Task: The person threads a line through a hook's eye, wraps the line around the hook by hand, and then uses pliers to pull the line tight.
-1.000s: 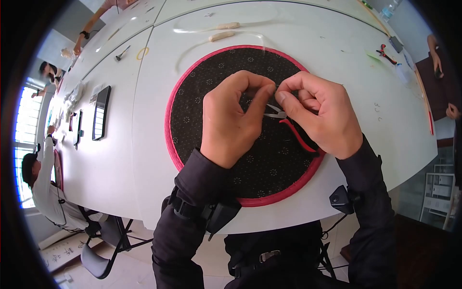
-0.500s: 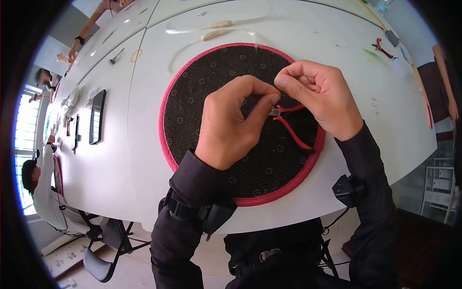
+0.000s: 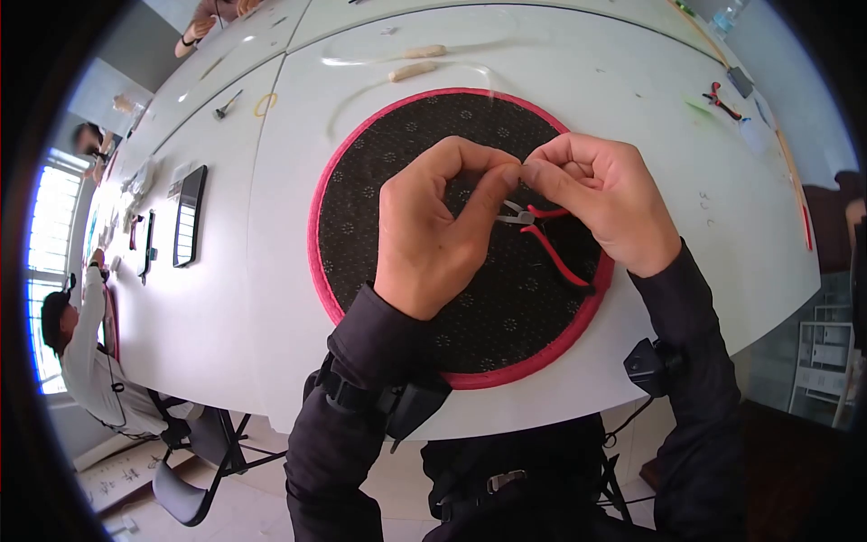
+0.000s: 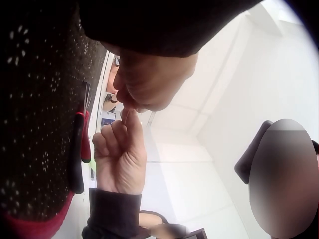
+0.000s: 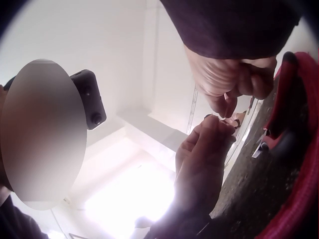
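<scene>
Over the round black mat [image 3: 397, 334] with pink-red edging, my two hands meet fingertip to fingertip. My left hand [image 3: 438, 230] pinches a tiny, thin, thread-like piece [image 4: 127, 115] between thumb and forefinger. Facing it, my right hand [image 3: 610, 199] pinches at the same spot with thumb and index, its other fingers curled in. Most of the piece is hidden by the fingertips, and I cannot tell its exact kind. Pliers [image 3: 558, 260] with red and black handles lie spread on the mat beneath my hands, jaws partly behind the left thumb.
Beyond the mat lie two clear looped tubes with beige pieces [image 3: 414, 71]. A tablet-like black device [image 3: 190, 215] and a yellow ring [image 3: 265, 105] are to the left. Another pair of pliers [image 3: 724, 101] lies at right. Other people sit around the white table [image 3: 289, 226].
My fingertips moved apart half a second ago, the right hand lifting up and away, and now meet again. The pliers stay on the mat, with more of their handles showing than at first.
</scene>
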`<state>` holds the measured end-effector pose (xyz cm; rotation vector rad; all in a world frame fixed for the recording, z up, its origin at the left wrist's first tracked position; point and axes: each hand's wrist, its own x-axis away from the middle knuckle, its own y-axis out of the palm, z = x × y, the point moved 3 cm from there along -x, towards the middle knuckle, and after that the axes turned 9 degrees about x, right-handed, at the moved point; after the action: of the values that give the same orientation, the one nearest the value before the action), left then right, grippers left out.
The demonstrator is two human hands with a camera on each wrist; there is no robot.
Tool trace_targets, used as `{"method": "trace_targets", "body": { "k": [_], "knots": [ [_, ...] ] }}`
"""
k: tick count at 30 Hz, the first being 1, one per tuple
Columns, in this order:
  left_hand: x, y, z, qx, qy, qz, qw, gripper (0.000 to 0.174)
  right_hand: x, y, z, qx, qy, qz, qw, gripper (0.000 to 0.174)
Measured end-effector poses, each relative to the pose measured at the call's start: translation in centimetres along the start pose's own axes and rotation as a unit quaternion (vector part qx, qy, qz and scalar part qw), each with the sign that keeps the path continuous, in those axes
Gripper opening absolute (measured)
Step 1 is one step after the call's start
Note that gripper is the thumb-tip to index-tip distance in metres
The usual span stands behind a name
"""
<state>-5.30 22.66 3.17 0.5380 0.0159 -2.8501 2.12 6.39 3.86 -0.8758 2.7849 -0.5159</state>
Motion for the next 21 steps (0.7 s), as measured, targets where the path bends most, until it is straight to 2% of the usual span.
{"method": "trace_targets", "body": {
  "k": [6, 9, 12, 13, 15, 21],
  "knots": [
    [-0.1, -0.3, -0.2, -0.030, 0.024, 0.029, 0.999, 0.007, 0.5, 0.6, -0.8, 0.024, -0.017, 0.011, 1.000, 0.020],
    [-0.2, -0.3, -0.2, -0.090, 0.062, 0.021, 0.994, 0.006, 0.9, 0.7, -1.6, 0.053, -0.030, 0.014, 0.998, 0.018],
    [-0.2, -0.2, -0.3, -0.145, 0.093, -0.007, 0.985, 0.007, 1.0, 0.5, -2.2, 0.086, -0.045, 0.023, 0.995, 0.016],
    [-0.2, -0.2, -0.3, -0.158, 0.080, -0.022, 0.984, 0.006, 1.0, 0.4, -2.3, 0.097, -0.050, 0.027, 0.994, 0.016],
    [0.0, 0.0, 0.2, -0.182, 0.055, -0.052, 0.980, 0.005, 0.8, 0.2, -1.9, 0.078, -0.065, 0.040, 0.994, 0.016],
    [0.1, 0.3, 0.4, -0.171, 0.065, -0.089, 0.979, 0.006, -0.2, -0.5, -0.3, 0.018, -0.054, 0.022, 0.998, 0.020]
  ]
}}
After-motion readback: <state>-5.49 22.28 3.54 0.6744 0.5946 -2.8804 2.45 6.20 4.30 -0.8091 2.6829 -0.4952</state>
